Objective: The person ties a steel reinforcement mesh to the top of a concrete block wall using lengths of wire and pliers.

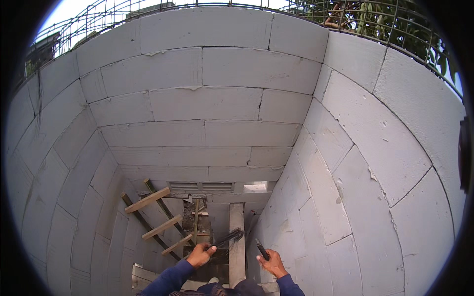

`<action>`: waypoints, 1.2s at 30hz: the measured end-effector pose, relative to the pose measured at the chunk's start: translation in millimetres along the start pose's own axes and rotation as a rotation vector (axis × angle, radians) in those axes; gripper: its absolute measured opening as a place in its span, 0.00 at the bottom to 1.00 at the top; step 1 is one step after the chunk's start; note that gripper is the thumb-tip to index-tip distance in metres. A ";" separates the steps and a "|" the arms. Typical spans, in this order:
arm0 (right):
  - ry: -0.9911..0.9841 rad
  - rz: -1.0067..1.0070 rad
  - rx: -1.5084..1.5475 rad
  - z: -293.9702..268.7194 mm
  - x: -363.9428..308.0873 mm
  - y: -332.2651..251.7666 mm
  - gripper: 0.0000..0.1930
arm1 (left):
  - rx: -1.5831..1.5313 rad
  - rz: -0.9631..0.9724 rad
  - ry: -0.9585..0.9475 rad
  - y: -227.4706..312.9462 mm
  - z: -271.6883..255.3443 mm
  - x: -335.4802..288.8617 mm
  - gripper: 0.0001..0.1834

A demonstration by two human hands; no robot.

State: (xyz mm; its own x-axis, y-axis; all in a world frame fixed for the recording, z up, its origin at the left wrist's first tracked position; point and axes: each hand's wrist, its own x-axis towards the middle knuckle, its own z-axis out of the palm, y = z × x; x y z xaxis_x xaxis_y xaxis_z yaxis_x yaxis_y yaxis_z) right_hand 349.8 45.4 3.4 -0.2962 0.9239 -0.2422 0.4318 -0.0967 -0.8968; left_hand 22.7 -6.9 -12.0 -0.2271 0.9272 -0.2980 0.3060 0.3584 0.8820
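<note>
My left hand (201, 255) is closed around one end of a bundle of thin black wires (231, 238). The bundle's loose, curled end points away to the right, in front of an upright plank in this view. Across from it, my right hand (273, 264) grips a slim black-handled tool (262, 249) whose tip points up and a little left. Its exact kind is too small to make out. The two hands are apart, low in the picture, and the tool does not touch the wires.
Pale block walls rise ahead (197, 106), to the left (64, 182) and to the right (355, 187). A ladder of poles and wooden rungs (162, 227) leans at lower left. A long plank (236, 266) runs below my hands. Steel bars (390, 24) stand along the wall tops.
</note>
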 end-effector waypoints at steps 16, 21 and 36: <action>-0.149 -0.025 0.410 121.0 19.3 -100.4 0.09 | -0.322 0.024 0.117 8.2 14.0 -55.9 0.19; -0.196 -0.015 0.427 140.4 24.6 -127.9 0.10 | -0.552 -0.032 0.108 11.5 -14.2 -65.4 0.15; -0.388 0.017 0.403 179.1 49.7 -178.1 0.08 | -0.888 -0.113 0.193 -0.3 -80.7 -80.8 0.15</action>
State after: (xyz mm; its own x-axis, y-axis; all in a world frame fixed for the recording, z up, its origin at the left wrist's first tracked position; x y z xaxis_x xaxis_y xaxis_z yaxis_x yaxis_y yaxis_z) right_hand 105.6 42.2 84.7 -0.6167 0.7244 -0.3080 0.1021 -0.3144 -0.9438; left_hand -33.7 -90.7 41.2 -0.3878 0.8287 -0.4037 -0.5327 0.1560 0.8318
